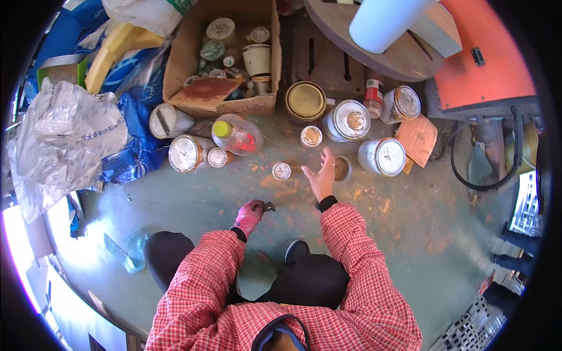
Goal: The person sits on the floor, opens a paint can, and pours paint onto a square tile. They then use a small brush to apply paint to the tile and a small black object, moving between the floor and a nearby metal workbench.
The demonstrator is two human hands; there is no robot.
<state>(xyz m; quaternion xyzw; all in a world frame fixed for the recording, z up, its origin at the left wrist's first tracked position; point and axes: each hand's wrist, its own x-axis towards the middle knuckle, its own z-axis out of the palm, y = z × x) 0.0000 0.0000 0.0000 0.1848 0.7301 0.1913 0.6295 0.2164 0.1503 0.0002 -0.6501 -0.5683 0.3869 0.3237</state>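
Your L hand (250, 215), pink over the fingers, is closed around a small black piece (269, 207), held out over the floor (193, 199) nr the middle, between your knees & the row of cans. Can't tell if the pink is a glove or paint. Your R hand (322, 180) is wide, nothing in it, thumb & fingers spread. Just beside it on its R is a round brown-topped tub (342, 169), partly behind the hand; can't tell if they touch. Just L of your thumb: a small white-lidded jar (281, 171). Past your fingertips: a small rust-stained jar (311, 136).

Toward the floor's far edge: gold-lidded can (305, 100), white can w/ stained lid (350, 120), & to the R a paint-streaked can (383, 157). L of those, a clear bottle (239, 136) w/ yellow cap, on its side or tilted, can't tell.

Writing: red label on the glass jar (373, 96) nr the far R corner, too small to read. Dark print on the front wall of the carton (249, 107) at the far edge, illegible. Blue print on the crumpled plastic bag (70, 134) by the floor's L edge, also illegible.
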